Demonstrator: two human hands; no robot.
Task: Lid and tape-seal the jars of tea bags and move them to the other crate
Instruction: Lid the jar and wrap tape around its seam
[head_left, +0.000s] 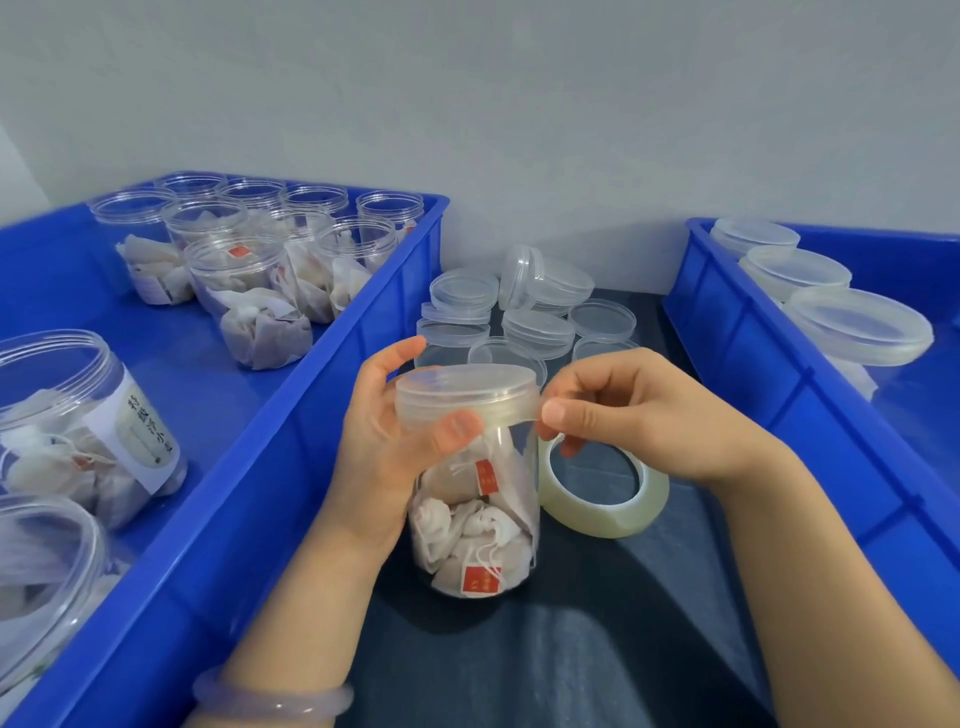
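The left hand curls its grip round the neck of one lidded jar of tea bags, upright on the dark table in the narrow gap between the left crate and the right crate, while the right hand pinches tape at the lid just beside one tape roll, with three lidded jars in the right crate and about nine loose lids on the table's far part.

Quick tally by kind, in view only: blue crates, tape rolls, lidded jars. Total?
Blue crates: 2
Tape roll: 1
Lidded jars: 4 (one held, three in the right crate)
Total: 7
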